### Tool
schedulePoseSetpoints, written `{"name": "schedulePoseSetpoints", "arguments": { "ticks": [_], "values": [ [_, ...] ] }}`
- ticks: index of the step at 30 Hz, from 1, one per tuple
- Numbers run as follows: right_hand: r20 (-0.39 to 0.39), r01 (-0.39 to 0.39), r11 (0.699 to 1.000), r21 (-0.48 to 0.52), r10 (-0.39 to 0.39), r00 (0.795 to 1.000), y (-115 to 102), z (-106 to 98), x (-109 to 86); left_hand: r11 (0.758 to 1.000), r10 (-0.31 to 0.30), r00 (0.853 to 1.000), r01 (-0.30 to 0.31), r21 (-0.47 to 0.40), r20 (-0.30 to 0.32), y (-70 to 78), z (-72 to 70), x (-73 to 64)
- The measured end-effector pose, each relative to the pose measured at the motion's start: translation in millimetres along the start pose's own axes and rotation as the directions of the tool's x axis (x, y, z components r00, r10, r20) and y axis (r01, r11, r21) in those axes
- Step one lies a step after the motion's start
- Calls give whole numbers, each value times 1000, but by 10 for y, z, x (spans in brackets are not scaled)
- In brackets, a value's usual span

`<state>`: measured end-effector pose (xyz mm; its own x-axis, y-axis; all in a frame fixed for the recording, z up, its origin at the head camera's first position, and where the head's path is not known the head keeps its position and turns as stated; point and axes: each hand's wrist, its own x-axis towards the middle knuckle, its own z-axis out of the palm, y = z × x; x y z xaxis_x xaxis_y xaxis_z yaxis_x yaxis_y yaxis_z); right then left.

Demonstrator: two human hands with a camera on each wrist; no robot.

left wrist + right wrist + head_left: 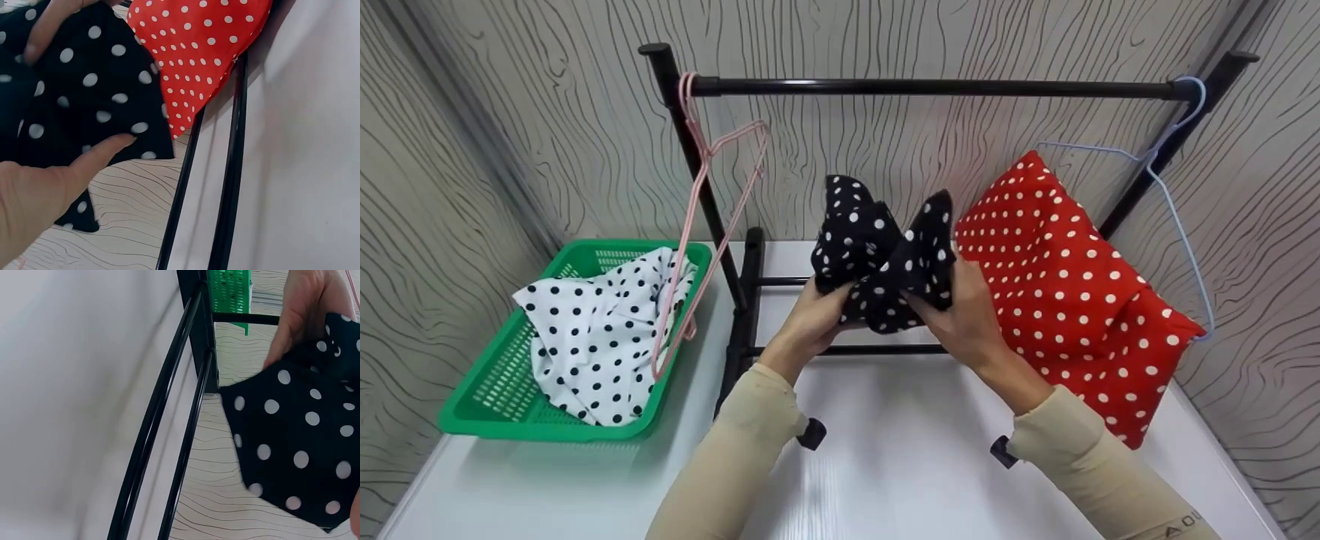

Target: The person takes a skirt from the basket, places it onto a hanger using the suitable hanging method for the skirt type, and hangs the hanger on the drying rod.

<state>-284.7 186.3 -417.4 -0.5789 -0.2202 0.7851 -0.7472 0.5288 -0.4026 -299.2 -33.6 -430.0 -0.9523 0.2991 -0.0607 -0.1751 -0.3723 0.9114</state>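
A black cloth with white dots (877,255) is bunched up between both hands, in front of the black rack. My left hand (814,315) grips its lower left part, the thumb lying over the fabric in the left wrist view. On the other side my right hand (960,307) holds the cloth, its thumb pressed on the front. Loose corners of the fabric stick up above the hands. To the right, a red cloth with white dots (1080,300) hangs from a blue hanger (1174,202). Folds hide many of the fingers.
A pink hanger (690,225) hangs at the left end of the rack's top bar (930,88). Below it, a green basket (472,405) holds a white cloth with black dots (592,337). Black lower bars (877,349) cross behind the hands, above the white table (900,465).
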Motion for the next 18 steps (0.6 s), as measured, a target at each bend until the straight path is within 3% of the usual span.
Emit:
{"name": "schedulePoseSetpoints", "arguments": {
  "ticks": [2, 4, 6, 8, 10, 11, 13, 15, 18],
  "values": [
    [-2, 101, 994, -27, -102, 995, -25, -29, -40, 999, 28, 999, -29, -45, -36, 50, -17, 20],
    [48, 243, 968, -67, -240, 969, -58, -52, -98, 994, 58, 996, -64, -89, -71, 104, -32, 43],
    [149, 391, 913, -117, -373, 916, -101, -60, -174, 989, 88, 993, -96, -108, -78, 154, -36, 63],
    [266, 527, 836, -155, -478, 837, -146, -51, -248, 986, 117, 992, -121, -115, -42, 200, -33, 82],
    [364, 607, 772, -190, -518, 774, -186, -32, -296, 984, 147, 989, -146, -105, 1, 242, -32, 96],
    [406, 613, 763, -204, -504, 763, -200, -29, -310, 983, 156, 988, -155, -101, 8, 263, -34, 99],
    [476, 589, 772, -237, -436, 763, -211, -56, -310, 982, 165, 986, -165, -94, -4, 312, -43, 94],
    [536, 489, 833, -257, -298, 790, -206, -134, -271, 981, 175, 984, -178, -78, -48, 361, -57, 80],
    [538, 159, 952, -263, 8, 843, -194, -333, -148, 978, 195, 975, -201, -53, -103, 422, -72, 60]
  ]
}}
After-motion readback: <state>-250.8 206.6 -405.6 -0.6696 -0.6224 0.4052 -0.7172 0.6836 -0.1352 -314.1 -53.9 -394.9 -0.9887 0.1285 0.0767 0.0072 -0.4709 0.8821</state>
